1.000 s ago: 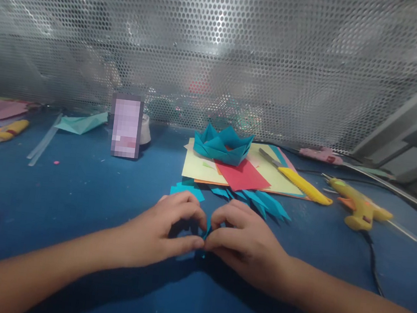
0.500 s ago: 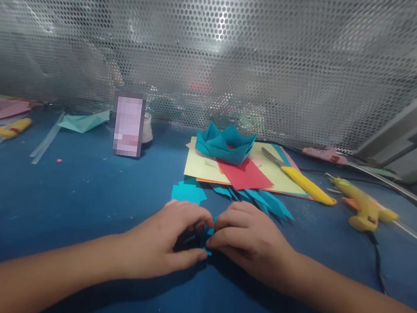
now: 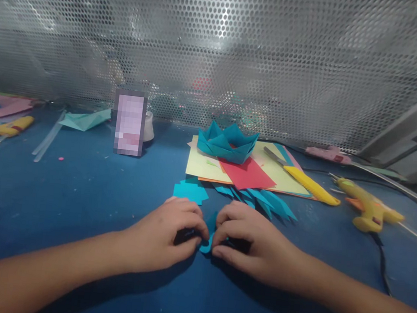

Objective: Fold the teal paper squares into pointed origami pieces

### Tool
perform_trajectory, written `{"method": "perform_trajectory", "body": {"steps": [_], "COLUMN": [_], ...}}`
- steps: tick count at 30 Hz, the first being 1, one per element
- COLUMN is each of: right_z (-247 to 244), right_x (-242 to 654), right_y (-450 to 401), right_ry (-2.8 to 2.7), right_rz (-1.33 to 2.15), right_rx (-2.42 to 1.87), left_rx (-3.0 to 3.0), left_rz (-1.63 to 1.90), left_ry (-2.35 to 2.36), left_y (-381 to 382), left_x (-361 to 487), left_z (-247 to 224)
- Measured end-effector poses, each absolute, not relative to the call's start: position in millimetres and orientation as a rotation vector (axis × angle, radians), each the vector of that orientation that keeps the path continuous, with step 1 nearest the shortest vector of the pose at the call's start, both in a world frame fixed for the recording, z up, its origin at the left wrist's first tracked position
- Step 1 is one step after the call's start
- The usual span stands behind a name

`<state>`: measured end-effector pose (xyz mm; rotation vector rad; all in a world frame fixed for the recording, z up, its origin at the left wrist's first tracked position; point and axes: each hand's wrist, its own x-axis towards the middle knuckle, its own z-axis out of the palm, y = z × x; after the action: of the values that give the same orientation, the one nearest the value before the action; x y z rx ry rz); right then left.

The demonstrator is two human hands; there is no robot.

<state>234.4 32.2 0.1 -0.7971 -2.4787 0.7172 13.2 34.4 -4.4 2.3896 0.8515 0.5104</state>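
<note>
Between my two hands is a small piece of blue paper (image 3: 207,242), curled or folded at its near end. My left hand (image 3: 169,235) pinches its left side with thumb and fingertips. On the other side, the bent fingers of my right hand (image 3: 249,241) close on its right edge; the hands partly cover the paper. Just beyond my left hand lie small cut blue paper pieces (image 3: 189,191). Pointed blue folded strips (image 3: 263,200) are spread past my right hand. Farther back, a folded blue paper crown shape (image 3: 227,143) sits on stacked coloured sheets (image 3: 203,168).
A red paper (image 3: 247,173) and a yellow utility knife (image 3: 310,185) lie on the stack. At right is a yellow glue gun (image 3: 370,207) with a cord. Another yellow glue gun (image 3: 3,128) is at left. A perforated metal panel (image 3: 221,42) stands behind the blue table (image 3: 87,193).
My fingers have shifted on the small blue paper, and its near end now shows curled. The right thumb has moved nearer to me. The view has shifted slightly.
</note>
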Motion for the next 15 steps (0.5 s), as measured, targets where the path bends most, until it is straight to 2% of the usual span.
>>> {"method": "perform_trajectory", "body": {"steps": [15], "right_z": [4.2], "right_x": [227.3], "right_y": [29.2], "right_ry": [-2.472], "right_rz": [0.857], "right_rx": [-0.979], "left_rx": [2.355], "left_rz": [0.522], "left_ry": [0.977], "left_y": [35.7], "left_x": [13.8], "left_z": [-4.1]}}
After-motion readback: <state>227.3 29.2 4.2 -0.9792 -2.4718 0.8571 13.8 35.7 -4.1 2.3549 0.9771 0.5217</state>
